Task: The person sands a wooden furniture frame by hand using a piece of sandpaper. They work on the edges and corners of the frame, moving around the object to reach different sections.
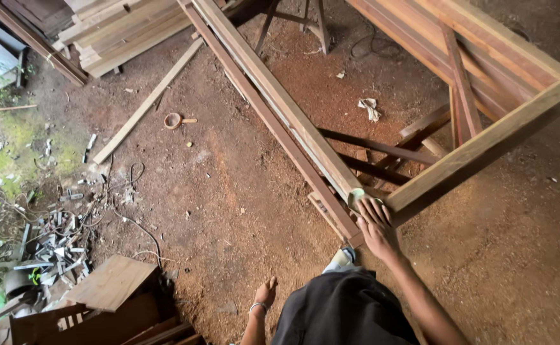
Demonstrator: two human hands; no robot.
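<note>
We reached our right hand (376, 225) forward to the near end of a long pale plank (280, 99), where it met the corner of a wooden frame (484, 147). The fingers (377, 209) lay flat and slightly spread over a small pale green thing (355, 195) at that corner; we could not tell what it was. The plank ran away from us toward the top of the view, with a darker, thinner strip (254, 102) lying close along its left side. Dark crossbars (382, 148) passed under the frame just right of the plank's end. Our left hand (265, 295) hung low beside our dark clothing (344, 310), holding nothing, with a bangle (257, 307) at the wrist; its fingers were loosely curled, though we could not tell more. Below us was a reddish dirt floor (229, 185) dusted with sawdust. A loose thin board (146, 102) lay on it to the left, well apart from our hands, with a small round ring (173, 120) near it. A stack of boards (127, 32) sat at the top left, and scrap and wires (56, 236) lay along the left edge.
</note>
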